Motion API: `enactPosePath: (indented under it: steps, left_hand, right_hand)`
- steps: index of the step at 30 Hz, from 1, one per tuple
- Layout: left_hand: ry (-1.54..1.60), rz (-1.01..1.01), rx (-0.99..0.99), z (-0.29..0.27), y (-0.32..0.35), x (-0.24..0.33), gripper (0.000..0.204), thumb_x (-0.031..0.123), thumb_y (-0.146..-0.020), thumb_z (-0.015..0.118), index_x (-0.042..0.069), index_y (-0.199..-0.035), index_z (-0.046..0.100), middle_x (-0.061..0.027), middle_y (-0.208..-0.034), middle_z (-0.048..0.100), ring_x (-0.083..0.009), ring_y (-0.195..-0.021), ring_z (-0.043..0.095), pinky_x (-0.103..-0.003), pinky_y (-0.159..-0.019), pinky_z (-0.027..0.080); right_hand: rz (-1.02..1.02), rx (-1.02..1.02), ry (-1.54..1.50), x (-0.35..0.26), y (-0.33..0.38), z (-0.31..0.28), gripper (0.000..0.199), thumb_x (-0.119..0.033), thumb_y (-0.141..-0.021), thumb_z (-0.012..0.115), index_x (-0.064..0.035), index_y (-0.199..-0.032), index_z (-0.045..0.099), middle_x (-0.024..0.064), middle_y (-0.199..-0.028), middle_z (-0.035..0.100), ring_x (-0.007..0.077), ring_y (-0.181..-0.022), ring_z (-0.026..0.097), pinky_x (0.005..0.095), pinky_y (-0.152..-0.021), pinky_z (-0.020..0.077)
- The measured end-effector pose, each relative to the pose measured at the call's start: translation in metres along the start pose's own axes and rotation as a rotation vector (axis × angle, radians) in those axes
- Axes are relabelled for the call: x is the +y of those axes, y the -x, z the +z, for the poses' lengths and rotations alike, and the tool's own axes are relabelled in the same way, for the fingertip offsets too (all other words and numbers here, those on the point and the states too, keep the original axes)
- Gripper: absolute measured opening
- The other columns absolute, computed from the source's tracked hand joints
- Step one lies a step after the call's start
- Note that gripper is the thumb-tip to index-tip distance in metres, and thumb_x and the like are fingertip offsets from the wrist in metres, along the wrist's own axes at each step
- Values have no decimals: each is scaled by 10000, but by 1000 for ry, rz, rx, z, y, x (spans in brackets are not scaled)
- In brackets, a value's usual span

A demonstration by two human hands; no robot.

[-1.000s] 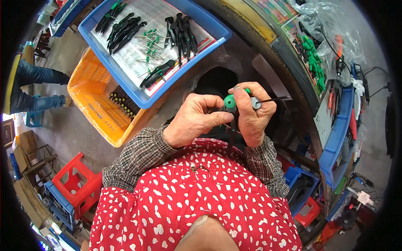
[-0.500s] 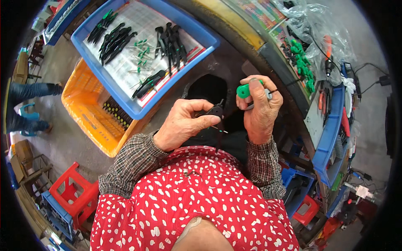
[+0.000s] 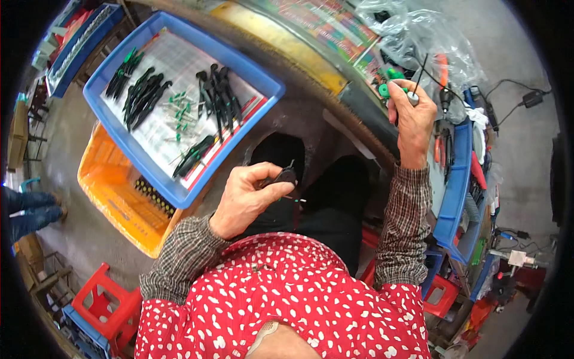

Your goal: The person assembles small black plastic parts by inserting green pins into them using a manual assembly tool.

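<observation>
My left hand (image 3: pixel 245 197) is closed, thumb and forefinger pinching a small rounded black part (image 3: pixel 286 176) above my lap. A thin metal pin sticks up from that part, and a small pale-tipped piece shows below it. Out over the bench on the right is my right hand (image 3: pixel 417 128), its fingers curled round a thin dark-shafted tool with a grey end (image 3: pixel 412 99), which looks like a screwdriver. At its fingertips is a round green plastic piece (image 3: pixel 384 90); whether the fingers grip it or only touch it, I cannot tell.
A blue tray (image 3: pixel 275 90) on the left holds bunches of black tools and small green-ended pieces. Beneath it sits an orange basket (image 3: pixel 98 197). On the bench are clear plastic bags (image 3: pixel 442 36) and a blue bin (image 3: pixel 459 197). A red stool (image 3: pixel 98 299) stands lower left.
My right hand has moved right and forward, from above my lap to the bench, with the grey-ended tool. My left hand has lowered slightly, still pinching the black part. The whole view has shifted.
</observation>
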State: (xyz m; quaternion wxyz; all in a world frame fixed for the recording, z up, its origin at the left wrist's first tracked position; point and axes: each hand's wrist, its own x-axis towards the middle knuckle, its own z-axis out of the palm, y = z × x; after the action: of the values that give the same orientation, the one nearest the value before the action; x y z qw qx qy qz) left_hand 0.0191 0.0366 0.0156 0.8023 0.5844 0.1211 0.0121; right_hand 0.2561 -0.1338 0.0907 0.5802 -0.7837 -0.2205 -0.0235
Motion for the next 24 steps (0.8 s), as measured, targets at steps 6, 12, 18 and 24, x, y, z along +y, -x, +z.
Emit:
enactPosePath:
  steps: [6,12,18,24]
  left_hand:
    - [29,46,11,-2,0,-6,103,107,-858,693,22,-912,676,64,-674,567,12,-489,385,-166,-422,261]
    - [26,45,33,-4,-1,-11,112,101,-855,695,24,-934,678,65,-687,575,12,-485,377,-163,-420,261]
    - [41,33,64,-6,-1,-10,107,102,-850,701,29,-923,677,64,-683,577,13,-484,380,-161,-420,265]
    - [34,-37,25,-6,1,-8,115,51,-849,685,-25,-934,669,8,-779,644,-27,-692,520,-189,-609,408]
  right_hand:
    - [59,-78,161,11,-45,-11,223,-177,-842,700,16,-947,669,38,-647,634,29,-449,480,188,-398,349]
    - [95,-111,232,21,-70,-1,218,-155,-802,685,14,-938,673,55,-640,649,51,-431,495,209,-395,367]
    - [71,-74,379,30,-94,-30,200,-176,-790,697,-3,-888,673,26,-614,620,54,-433,491,212,-384,357]
    - [139,-105,368,50,-103,-55,218,-187,-799,686,2,-906,672,48,-622,632,83,-451,529,236,-406,389]
